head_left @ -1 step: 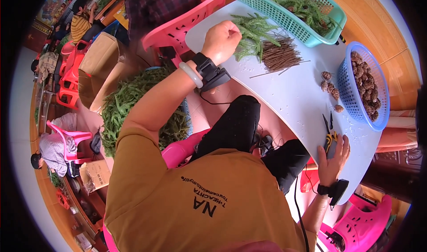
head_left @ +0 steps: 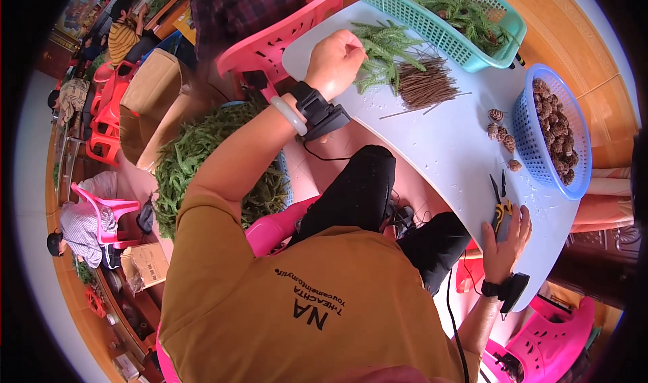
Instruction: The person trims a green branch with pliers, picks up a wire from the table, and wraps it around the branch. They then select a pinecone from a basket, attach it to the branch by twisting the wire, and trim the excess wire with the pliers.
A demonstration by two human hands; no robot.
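Note:
My left hand (head_left: 335,60) is closed, fingers curled, at the near-left edge of a pile of green artificial pine sprigs (head_left: 385,48); what its fingertips hold, if anything, is hidden. To the right of the sprigs lies a bundle of thin brown stems (head_left: 426,84). My right hand (head_left: 505,246) rests open and flat on the white table (head_left: 432,146), fingers stretched out. Beside its fingertips is a pair of scissors (head_left: 499,211) with black blades spread apart and yellow-and-black handles, partly covered by the hand. Several small pine cones (head_left: 501,132) lie loose farther up the table.
A green plastic basket (head_left: 466,57) of sprigs stands at the far edge. On the right is a blue basket (head_left: 530,136) full of pine cones. Left of my legs, a heap of greenery (head_left: 196,153) fills a tub beside a cardboard box (head_left: 152,92). A pink chair (head_left: 270,38) touches the table's left end.

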